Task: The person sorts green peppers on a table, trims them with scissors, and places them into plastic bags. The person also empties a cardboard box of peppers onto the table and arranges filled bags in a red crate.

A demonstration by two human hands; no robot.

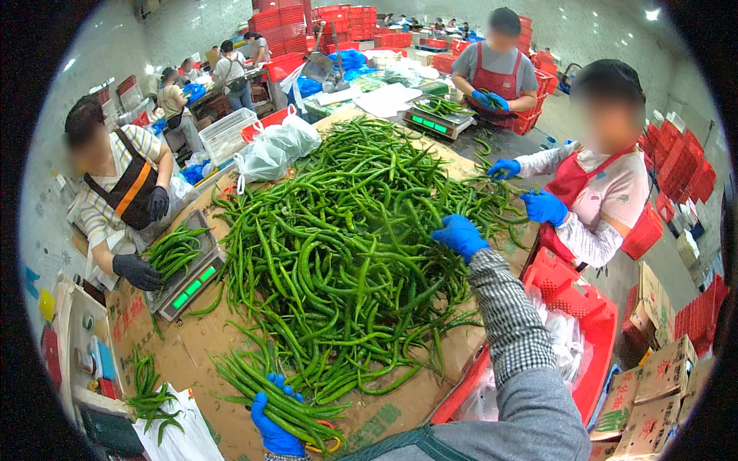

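A large heap of long green chili peppers (330, 253) covers the middle of the cardboard-topped table. Near the front edge, my left hand (278, 426), in a blue glove, is closed around a bunch of green chili peppers (257, 388). An orange-yellow loop (332, 444) shows at the lower end of that bunch; what it belongs to is unclear. My right hand (461, 237), also blue-gloved, reaches to the heap's right side, its fingers bent down at the peppers. Peppers just left of it are smeared by motion, and whether it grips any is hidden.
Left, a dark-gloved person works at a scale (188, 276) holding peppers. Two blue-gloved people stand at the right, by another scale (440, 115). A red crate (592, 307) with plastic bags adjoins my right arm. A white bag (181, 430) lies front left; cardboard boxes (642, 399) stand right.
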